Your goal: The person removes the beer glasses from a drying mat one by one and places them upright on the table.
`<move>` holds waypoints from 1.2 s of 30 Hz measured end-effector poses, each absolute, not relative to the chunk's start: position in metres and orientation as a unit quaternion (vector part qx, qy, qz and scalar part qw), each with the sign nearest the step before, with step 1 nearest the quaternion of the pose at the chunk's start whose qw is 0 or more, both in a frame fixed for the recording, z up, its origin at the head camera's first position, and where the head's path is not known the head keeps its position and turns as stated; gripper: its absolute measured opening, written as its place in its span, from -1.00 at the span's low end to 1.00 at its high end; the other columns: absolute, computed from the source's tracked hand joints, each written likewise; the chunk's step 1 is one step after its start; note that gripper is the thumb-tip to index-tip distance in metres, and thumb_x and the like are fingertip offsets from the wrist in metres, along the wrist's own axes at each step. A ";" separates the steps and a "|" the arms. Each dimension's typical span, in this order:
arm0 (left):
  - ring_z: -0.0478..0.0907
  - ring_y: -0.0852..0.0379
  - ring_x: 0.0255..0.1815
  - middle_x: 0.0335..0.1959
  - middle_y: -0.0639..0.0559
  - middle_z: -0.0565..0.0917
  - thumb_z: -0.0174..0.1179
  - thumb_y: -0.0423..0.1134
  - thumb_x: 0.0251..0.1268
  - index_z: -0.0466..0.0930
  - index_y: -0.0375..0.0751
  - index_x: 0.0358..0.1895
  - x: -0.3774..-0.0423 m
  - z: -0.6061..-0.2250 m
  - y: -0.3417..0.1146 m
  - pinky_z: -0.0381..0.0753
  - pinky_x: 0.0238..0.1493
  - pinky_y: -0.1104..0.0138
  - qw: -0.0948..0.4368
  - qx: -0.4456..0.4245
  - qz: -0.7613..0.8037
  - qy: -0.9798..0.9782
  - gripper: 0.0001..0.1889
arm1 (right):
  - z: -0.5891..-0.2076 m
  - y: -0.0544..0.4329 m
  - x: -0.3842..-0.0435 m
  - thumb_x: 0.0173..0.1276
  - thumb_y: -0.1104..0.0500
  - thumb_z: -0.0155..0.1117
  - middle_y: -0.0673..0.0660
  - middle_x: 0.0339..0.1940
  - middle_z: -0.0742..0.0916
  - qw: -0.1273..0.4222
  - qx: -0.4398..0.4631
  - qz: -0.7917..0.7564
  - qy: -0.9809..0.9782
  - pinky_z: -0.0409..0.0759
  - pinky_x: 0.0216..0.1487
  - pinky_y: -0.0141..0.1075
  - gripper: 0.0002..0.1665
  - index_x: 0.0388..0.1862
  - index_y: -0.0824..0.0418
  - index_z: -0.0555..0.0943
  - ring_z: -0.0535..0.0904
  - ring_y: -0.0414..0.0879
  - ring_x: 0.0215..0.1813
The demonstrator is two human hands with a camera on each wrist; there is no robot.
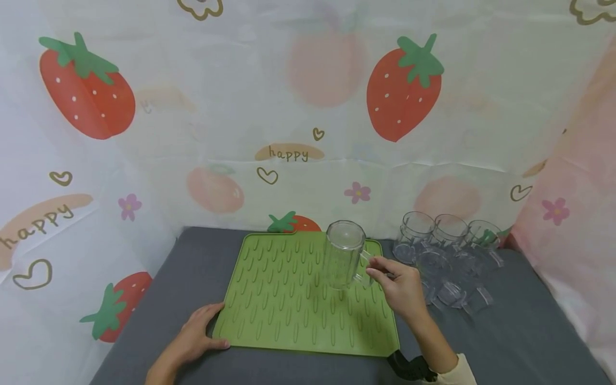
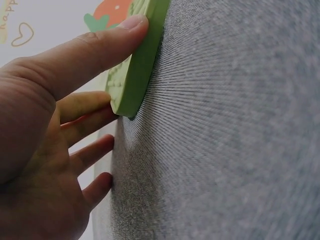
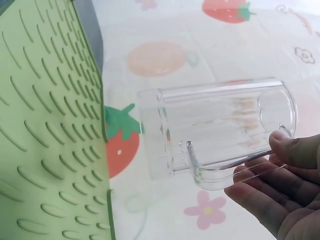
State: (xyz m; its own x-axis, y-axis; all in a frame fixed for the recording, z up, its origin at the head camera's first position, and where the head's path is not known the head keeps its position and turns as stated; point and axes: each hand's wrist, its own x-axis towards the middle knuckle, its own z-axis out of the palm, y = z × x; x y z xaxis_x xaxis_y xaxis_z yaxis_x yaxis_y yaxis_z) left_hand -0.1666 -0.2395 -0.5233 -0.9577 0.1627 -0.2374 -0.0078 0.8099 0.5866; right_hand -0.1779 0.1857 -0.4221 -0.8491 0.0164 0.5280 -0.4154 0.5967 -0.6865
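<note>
A clear mug [image 1: 344, 256] hangs over the right half of a green ridged mat [image 1: 279, 315], apparently upside down. My right hand [image 1: 401, 286] pinches its handle between thumb and fingers. In the right wrist view the same mug [image 3: 220, 130] lies sideways across the picture, its handle by the fingertips of the right hand [image 3: 285, 185], with a gap between it and the mat [image 3: 55, 130]. At the mat's near left corner, my left hand [image 1: 192, 331] touches the edges. The left wrist view shows that hand's thumb [image 2: 100, 52] against the mat's rim [image 2: 142, 65], its fingers fairly straight.
Several clear mugs [image 1: 449, 230] stand grouped on the grey cloth [image 1: 524, 315] right of the mat, overlapping one another in view. A white curtain [image 1: 231, 96] printed with strawberries rises behind the table and along both sides. A black strap [image 1: 409, 366] circles the right wrist.
</note>
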 end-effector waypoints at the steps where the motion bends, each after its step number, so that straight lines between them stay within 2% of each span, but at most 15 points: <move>1: 0.14 -0.44 0.43 0.39 -0.39 0.32 0.55 0.05 -0.19 0.28 -0.33 0.42 -0.167 -0.524 -0.239 0.12 0.25 -0.42 0.139 0.041 0.305 0.941 0.04 | -0.422 0.186 -0.178 0.18 0.36 0.40 0.17 -0.32 0.81 0.250 0.117 0.433 -0.858 0.68 -0.33 -0.39 -0.76 -0.14 0.34 0.75 0.74 0.00 -0.29; 11: 0.15 -0.43 0.42 0.38 -0.38 0.34 0.55 0.05 -0.19 0.28 -0.35 0.41 -0.167 -0.523 -0.239 0.14 0.26 -0.40 0.137 0.043 0.302 0.942 0.05 | -0.419 0.187 -0.182 0.17 0.36 0.40 0.12 -0.36 0.81 0.261 0.133 0.425 -0.857 0.70 -0.30 -0.36 -0.81 -0.20 0.28 0.76 0.73 -0.08 -0.34; 19: 0.20 -0.42 0.41 0.36 -0.38 0.36 0.56 0.05 -0.21 0.30 -0.37 0.39 -0.168 -0.523 -0.240 0.22 0.27 -0.33 0.134 0.051 0.295 0.945 0.04 | -0.416 0.189 -0.184 0.14 0.39 0.41 0.11 -0.39 0.80 0.274 0.159 0.414 -0.853 0.68 -0.38 -0.41 -0.82 -0.24 0.28 0.76 0.72 -0.12 -0.38; 36: 0.24 -0.40 0.40 0.35 -0.38 0.39 0.57 0.02 -0.20 0.33 -0.40 0.37 -0.167 -0.518 -0.239 0.29 0.27 -0.27 0.136 0.052 0.285 0.947 0.01 | -0.414 0.191 -0.188 0.09 0.42 0.44 0.13 -0.40 0.80 0.302 0.208 0.378 -0.850 0.66 -0.41 -0.47 -0.79 -0.25 0.31 0.75 0.72 -0.11 -0.43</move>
State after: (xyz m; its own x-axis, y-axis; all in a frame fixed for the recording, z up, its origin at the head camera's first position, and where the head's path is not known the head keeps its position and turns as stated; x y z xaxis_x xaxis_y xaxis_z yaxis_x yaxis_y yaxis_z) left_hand -0.1674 -0.2387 -0.5182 -0.9579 0.1753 -0.2274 0.0208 0.8321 0.5542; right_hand -0.1882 0.1913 -0.4139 -0.7311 -0.1257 0.6706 -0.5823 0.6273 -0.5172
